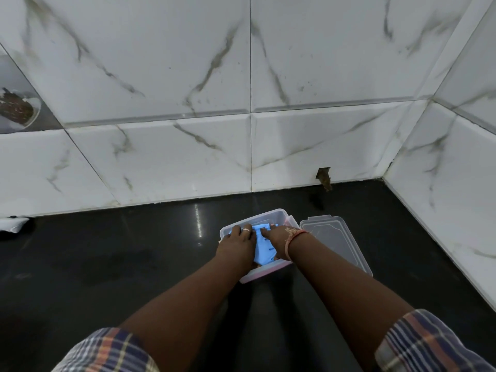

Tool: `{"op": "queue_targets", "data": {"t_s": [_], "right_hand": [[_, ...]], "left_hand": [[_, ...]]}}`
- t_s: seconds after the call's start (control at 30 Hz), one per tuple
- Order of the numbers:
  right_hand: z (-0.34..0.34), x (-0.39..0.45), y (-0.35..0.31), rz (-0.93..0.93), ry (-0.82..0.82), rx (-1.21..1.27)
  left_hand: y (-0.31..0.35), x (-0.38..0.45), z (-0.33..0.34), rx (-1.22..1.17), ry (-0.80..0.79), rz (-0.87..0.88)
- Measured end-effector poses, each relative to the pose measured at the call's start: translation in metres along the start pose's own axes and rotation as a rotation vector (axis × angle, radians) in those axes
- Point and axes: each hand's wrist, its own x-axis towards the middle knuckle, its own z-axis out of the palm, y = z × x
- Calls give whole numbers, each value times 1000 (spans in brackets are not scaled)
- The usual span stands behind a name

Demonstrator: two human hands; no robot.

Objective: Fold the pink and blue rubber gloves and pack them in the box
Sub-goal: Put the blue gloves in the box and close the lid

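While both hands press down inside the box [271,214], the blue glove [264,249] lies folded in it, between the two palms. The left hand [237,244] is flat on the glove's left side, fingers spread and not curled around anything; the right hand [277,241] pushes on the glove's right side in the same way — open, gripping nothing. Pink [264,273] shows through the near wall of the box, under the blue glove. The box stands on the dark tabletop [120,251], and the clear lid [335,241] lies just beside the box, on its right — touching or almost.
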Motion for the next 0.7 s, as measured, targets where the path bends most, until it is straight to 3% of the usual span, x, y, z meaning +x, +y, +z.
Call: {"op": "queue_targets", "data": {"t_s": [0.17,0.3,0.43,0.7], "right_hand": [[2,-10,-6,20,26,-16],[-1,-13,-23,74,103,2],[-8,-20,-26,119,209,79],[-4,-40,12,403,846,606]], "left_hand": [[-13,-3,-10,116,-1,68],[-10,-13,-10,154,128,-15],[-13,-18,-4,65,83,-81],[-14,-9,-13,118,31,-88]]}}
